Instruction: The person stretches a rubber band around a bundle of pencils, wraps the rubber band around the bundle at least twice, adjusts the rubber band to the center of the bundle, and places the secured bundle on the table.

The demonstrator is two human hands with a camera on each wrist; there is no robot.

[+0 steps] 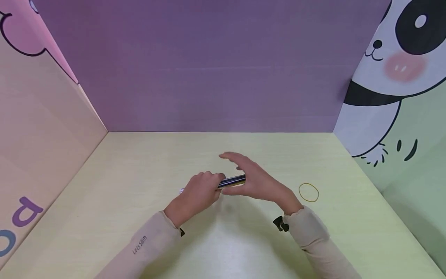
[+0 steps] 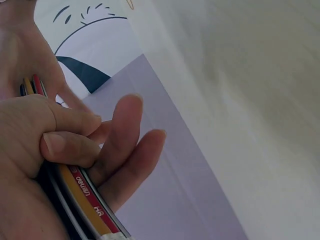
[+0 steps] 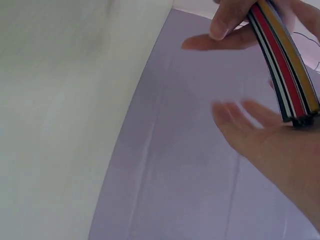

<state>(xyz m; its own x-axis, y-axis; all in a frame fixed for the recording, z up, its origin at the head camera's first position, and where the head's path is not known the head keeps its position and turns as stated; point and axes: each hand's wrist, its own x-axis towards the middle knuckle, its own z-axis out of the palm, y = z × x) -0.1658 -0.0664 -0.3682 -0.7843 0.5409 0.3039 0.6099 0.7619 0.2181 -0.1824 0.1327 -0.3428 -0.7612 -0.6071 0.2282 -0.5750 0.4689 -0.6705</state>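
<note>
My left hand grips a bundle of pencils around its middle, above the table. Red, yellow and dark barrels lie side by side in the left wrist view, and the red pencil carries "deli" lettering. Two fingers of that hand stick out away from the bundle. My right hand is spread at the bundle's right end, thumb and fingers wide apart. In the right wrist view the flat ends of the pencils meet the right palm. A thin yellow rubber band lies on the table to the right.
The pale wooden table is bounded by a purple back panel, a pinkish left panel and a green right panel with a panda drawing. Black straps show at both wrists.
</note>
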